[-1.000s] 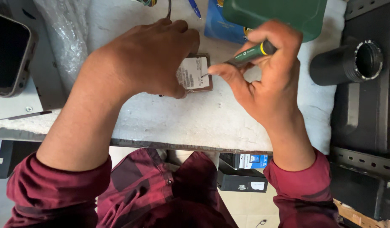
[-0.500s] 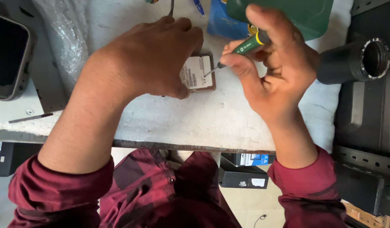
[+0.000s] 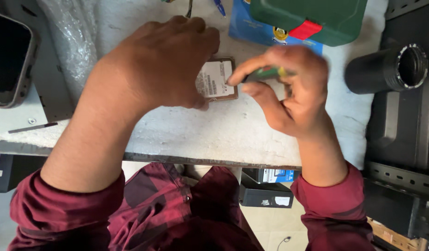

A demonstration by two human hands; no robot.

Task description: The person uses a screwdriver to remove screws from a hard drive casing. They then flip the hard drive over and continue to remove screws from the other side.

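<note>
- The left hand point(image 3: 163, 65) lies flat over a small flat drive point(image 3: 217, 79) and presses it down on the white bench point(image 3: 214, 130), likely so it cannot slide.
- The right hand point(image 3: 288, 88) pinches a green screwdriver point(image 3: 263, 74), tip at the drive's right edge.
- The drive has a white label on top.
- A green case point(image 3: 312, 16) with a red clasp sits on a blue packet point(image 3: 244, 23) behind.
- A black tube point(image 3: 386, 69) lies to the right.

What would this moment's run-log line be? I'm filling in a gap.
left hand: pressing down hard drive | right hand: holding green screwdriver, tip at drive edge | surface: white tabletop
</note>
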